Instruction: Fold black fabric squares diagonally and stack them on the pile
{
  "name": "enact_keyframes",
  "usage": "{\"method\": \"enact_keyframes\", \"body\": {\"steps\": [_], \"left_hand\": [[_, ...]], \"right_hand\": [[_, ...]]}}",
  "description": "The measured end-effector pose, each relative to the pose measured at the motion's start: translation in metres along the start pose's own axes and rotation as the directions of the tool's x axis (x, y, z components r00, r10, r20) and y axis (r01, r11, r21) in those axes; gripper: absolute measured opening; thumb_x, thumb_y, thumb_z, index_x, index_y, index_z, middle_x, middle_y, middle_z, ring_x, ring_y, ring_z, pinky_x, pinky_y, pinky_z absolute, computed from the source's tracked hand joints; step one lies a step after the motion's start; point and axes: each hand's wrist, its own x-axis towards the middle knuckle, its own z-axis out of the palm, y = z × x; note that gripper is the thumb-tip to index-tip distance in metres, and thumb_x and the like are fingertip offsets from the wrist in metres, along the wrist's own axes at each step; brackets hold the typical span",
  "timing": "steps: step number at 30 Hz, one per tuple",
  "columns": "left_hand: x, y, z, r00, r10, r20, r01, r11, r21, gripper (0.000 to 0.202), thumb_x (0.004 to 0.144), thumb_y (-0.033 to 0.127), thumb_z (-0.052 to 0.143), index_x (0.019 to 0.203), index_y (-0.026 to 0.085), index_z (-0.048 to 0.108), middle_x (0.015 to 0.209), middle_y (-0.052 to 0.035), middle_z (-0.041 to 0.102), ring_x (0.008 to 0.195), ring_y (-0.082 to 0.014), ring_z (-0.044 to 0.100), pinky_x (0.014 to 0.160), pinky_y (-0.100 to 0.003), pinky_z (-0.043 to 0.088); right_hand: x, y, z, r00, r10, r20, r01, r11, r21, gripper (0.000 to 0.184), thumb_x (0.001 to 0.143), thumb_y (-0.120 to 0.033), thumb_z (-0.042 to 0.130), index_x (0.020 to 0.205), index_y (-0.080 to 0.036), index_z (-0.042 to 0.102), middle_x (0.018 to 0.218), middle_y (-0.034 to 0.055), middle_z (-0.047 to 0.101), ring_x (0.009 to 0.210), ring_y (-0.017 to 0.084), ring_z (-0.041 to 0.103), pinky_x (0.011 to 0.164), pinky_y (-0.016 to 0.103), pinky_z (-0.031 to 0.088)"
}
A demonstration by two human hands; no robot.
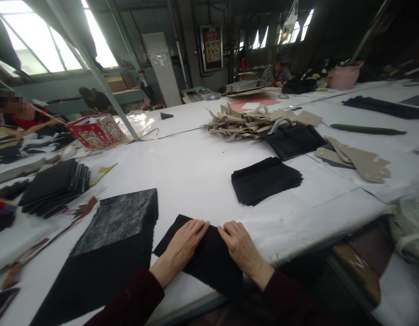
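Observation:
A piece of black fabric [212,262] lies in front of me at the near table edge, one corner hanging over it. My left hand [182,243] grips its far edge, fingers pressed together and bent over the cloth. A short way to the right, my right hand [240,246] holds the same edge, thumb side down on it. Left of the fabric is a tall stack of black cloth pieces [103,267] with a grey, fuzzy patch on top. Beyond my hands sits a smaller stack of black cut pieces [266,180].
Farther back are a black bag [294,141], a heap of beige strips [239,122], beige cut pieces [358,158] and a long dark green object [367,130]. A slanting pole [97,72] and red patterned box [95,131] stand left. Co-workers sit at the far sides.

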Motion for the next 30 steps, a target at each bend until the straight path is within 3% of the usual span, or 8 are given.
{"method": "enact_keyframes", "body": {"steps": [5, 9, 12, 15, 19, 22, 25, 30], "left_hand": [[0.006, 0.009, -0.002, 0.999, -0.015, 0.052, 0.011, 0.997, 0.076, 0.066, 0.085, 0.002, 0.041, 0.147, 0.024, 0.033, 0.109, -0.0066, 0.057, 0.101, -0.0223, 0.054, 0.096, -0.037, 0.043], [0.008, 0.014, 0.002, 1.000, 0.004, 0.023, -0.006, 0.997, 0.080, 0.066, 0.084, 0.002, 0.041, 0.146, 0.024, 0.034, 0.123, -0.0074, 0.053, 0.112, -0.0224, 0.050, 0.105, -0.040, 0.036], [0.009, 0.016, 0.007, 1.000, 0.020, 0.017, -0.021, 0.999, 0.035, 0.065, 0.085, 0.002, 0.039, 0.146, 0.023, 0.033, 0.129, -0.0066, 0.052, 0.116, -0.0208, 0.048, 0.105, -0.036, 0.036], [0.012, 0.021, 0.006, 0.999, 0.005, 0.046, -0.007, 0.999, 0.044, 0.067, 0.085, 0.002, 0.039, 0.148, 0.022, 0.029, 0.119, -0.0073, 0.056, 0.107, -0.0211, 0.052, 0.099, -0.035, 0.041], [0.017, 0.032, 0.003, 0.998, -0.022, 0.066, 0.015, 0.995, 0.102, 0.071, 0.084, 0.002, 0.041, 0.149, 0.028, 0.029, 0.108, -0.0064, 0.056, 0.098, -0.0227, 0.053, 0.093, -0.039, 0.044], [0.019, 0.036, 0.005, 0.999, -0.011, 0.033, 0.008, 0.996, 0.089, 0.068, 0.085, 0.002, 0.041, 0.147, 0.027, 0.032, 0.118, -0.0074, 0.054, 0.108, -0.0243, 0.051, 0.102, -0.043, 0.039], [0.020, 0.035, 0.010, 0.999, 0.035, 0.013, -0.035, 0.999, 0.019, 0.065, 0.085, 0.002, 0.040, 0.146, 0.023, 0.034, 0.131, -0.0071, 0.050, 0.118, -0.0235, 0.046, 0.107, -0.039, 0.035], [0.024, 0.037, 0.011, 0.997, 0.042, 0.067, -0.041, 0.999, -0.016, 0.069, 0.084, 0.000, 0.040, 0.149, 0.020, 0.028, 0.124, -0.0076, 0.054, 0.113, -0.0228, 0.048, 0.103, -0.037, 0.039]], "right_hand": [[-0.004, 0.003, -0.003, 1.000, 0.002, 0.004, -0.002, 1.000, -0.031, 0.026, 0.092, -0.010, 0.050, 0.115, -0.013, 0.060, 0.091, 0.0076, 0.056, 0.086, 0.022, 0.046, 0.077, 0.036, 0.037], [-0.009, 0.007, -0.005, 1.000, -0.006, -0.003, 0.006, 0.998, -0.064, 0.027, 0.091, -0.011, 0.050, 0.116, -0.013, 0.060, 0.091, 0.0082, 0.056, 0.085, 0.022, 0.046, 0.077, 0.037, 0.036], [-0.013, 0.008, -0.008, 1.000, -0.008, 0.013, 0.009, 0.997, -0.077, 0.028, 0.091, -0.012, 0.052, 0.117, -0.013, 0.060, 0.091, 0.0081, 0.056, 0.085, 0.022, 0.046, 0.077, 0.037, 0.036], [-0.017, 0.009, -0.010, 0.999, 0.019, 0.030, -0.017, 0.996, -0.083, 0.028, 0.092, -0.013, 0.051, 0.119, -0.013, 0.059, 0.091, 0.0080, 0.056, 0.085, 0.022, 0.046, 0.078, 0.038, 0.036], [-0.021, 0.009, -0.012, 0.999, 0.046, 0.020, -0.044, 0.996, -0.083, 0.029, 0.094, -0.012, 0.047, 0.121, -0.013, 0.058, 0.091, 0.0077, 0.055, 0.085, 0.022, 0.046, 0.077, 0.038, 0.036], [-0.023, 0.010, -0.015, 0.998, 0.061, 0.007, -0.060, 0.996, -0.073, 0.027, 0.094, -0.012, 0.047, 0.118, -0.012, 0.059, 0.090, 0.0075, 0.055, 0.084, 0.022, 0.045, 0.077, 0.037, 0.035], [-0.025, 0.010, -0.018, 0.997, 0.082, -0.004, -0.082, 0.994, -0.065, 0.025, 0.095, -0.012, 0.046, 0.116, -0.013, 0.061, 0.088, 0.0070, 0.055, 0.082, 0.021, 0.045, 0.076, 0.037, 0.035], [-0.032, 0.012, -0.020, 0.995, 0.095, -0.017, -0.096, 0.994, -0.059, 0.025, 0.094, -0.011, 0.046, 0.115, -0.013, 0.061, 0.087, 0.0069, 0.054, 0.081, 0.021, 0.044, 0.076, 0.038, 0.035]]}}
